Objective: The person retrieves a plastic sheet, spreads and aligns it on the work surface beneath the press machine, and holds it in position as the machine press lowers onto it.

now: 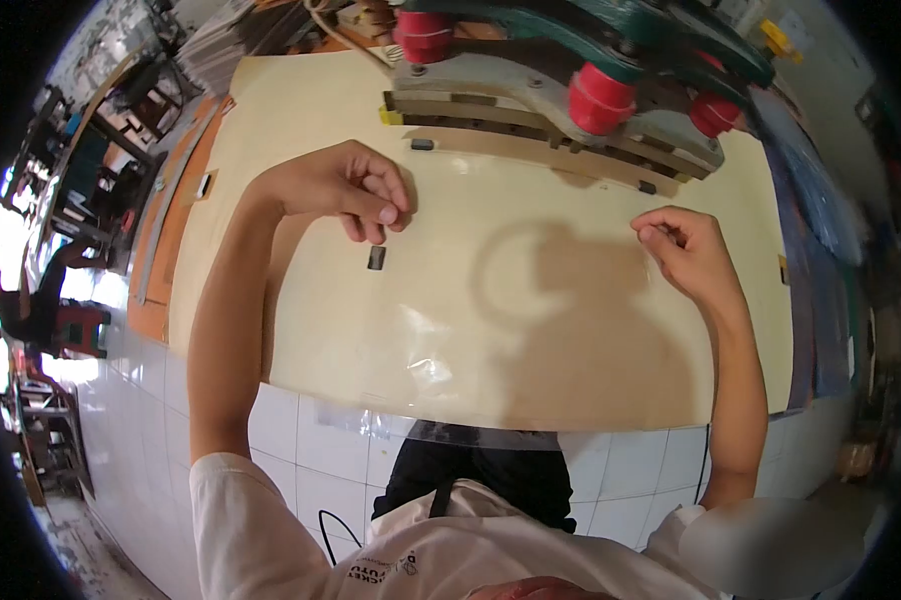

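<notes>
My left hand [356,190] hovers over the pale yellow sheet [421,290], its fingers curled and thumb against the index finger. Whether anything is pinched there I cannot make out. Just below its fingertips lies a small dark rectangular piece [376,258]. On the right side of the sheet, my right hand [686,250] has thumb and fingertips pressed together; anything between them is too small to tell. Two similar dark pieces, one at the upper left [423,144] and one at the right [648,187], lie along the edge of the machine plate [551,120].
A heavy green machine arm [541,35] with red cylindrical mounts [601,98] overhangs the far side of the table. An orange-brown board [166,240] with a metal strip lies at left. Plastic sheets [821,200] hang at right. A person [36,290] sits far left.
</notes>
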A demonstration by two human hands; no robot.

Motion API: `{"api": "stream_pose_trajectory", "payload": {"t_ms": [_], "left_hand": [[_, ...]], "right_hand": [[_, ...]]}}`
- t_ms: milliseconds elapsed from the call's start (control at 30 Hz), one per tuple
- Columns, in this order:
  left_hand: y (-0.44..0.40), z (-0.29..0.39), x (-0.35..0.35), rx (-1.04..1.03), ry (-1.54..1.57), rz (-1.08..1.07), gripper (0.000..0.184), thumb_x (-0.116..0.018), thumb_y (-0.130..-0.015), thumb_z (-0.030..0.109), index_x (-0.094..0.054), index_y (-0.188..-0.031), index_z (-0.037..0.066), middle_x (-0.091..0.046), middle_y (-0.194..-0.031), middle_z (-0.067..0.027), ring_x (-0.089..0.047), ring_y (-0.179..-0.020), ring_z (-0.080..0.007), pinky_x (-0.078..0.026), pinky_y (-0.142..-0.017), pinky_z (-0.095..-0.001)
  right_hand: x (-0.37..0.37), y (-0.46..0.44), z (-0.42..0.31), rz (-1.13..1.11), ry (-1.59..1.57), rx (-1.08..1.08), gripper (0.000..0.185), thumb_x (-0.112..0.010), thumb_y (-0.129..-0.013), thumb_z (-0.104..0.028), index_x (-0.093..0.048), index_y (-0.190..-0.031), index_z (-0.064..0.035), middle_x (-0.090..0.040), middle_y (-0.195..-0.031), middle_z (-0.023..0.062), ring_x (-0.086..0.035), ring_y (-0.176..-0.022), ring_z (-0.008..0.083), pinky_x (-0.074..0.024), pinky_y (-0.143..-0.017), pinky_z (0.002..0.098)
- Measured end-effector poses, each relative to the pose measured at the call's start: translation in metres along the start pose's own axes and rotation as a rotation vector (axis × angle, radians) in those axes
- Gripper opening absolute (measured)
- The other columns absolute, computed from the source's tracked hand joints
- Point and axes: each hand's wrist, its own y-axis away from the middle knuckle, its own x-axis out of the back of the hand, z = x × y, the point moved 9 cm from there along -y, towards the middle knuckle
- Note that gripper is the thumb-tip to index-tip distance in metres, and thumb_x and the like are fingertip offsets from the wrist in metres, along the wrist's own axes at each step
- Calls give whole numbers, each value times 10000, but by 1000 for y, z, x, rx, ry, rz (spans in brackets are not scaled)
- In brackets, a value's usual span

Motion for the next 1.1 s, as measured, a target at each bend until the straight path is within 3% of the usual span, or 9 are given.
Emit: {"api": "stream_pose_trajectory", "payload": {"t_ms": [133,567,1100], "left_hand": [[1,2,-1,-6,-15,13,116,-772,-964,127,-751,-1073,92,-770,-1003,10,-767,-823,-109,-581,-668,-233],[-2,-2,0,-26,25,-3,235,-810,-932,118,-731,-1143,51,-800,-1021,-48,-780,-831,-130,-614,-697,-265],[-3,-3,0,-37,46,15,242,-801,-942,121,-723,-1160,52,-796,-1017,-46,-769,-793,-110,-606,-654,-248]], "right_hand": [[0,3,-1,10,-25,-94,136,-733,-965,-84,-782,-1038,20,-621,-687,-33,-476,-574,42,-386,-542,248],[0,1,7,-19,-81,-101,147,-732,-995,-112,-772,-1058,15,-607,-700,-42,-496,-554,33,-383,-512,229],[3,2,4,30,-140,-188,119,-672,-1013,-61,-745,-1043,28,-599,-699,-31,-490,-514,31,-366,-436,221]]}}
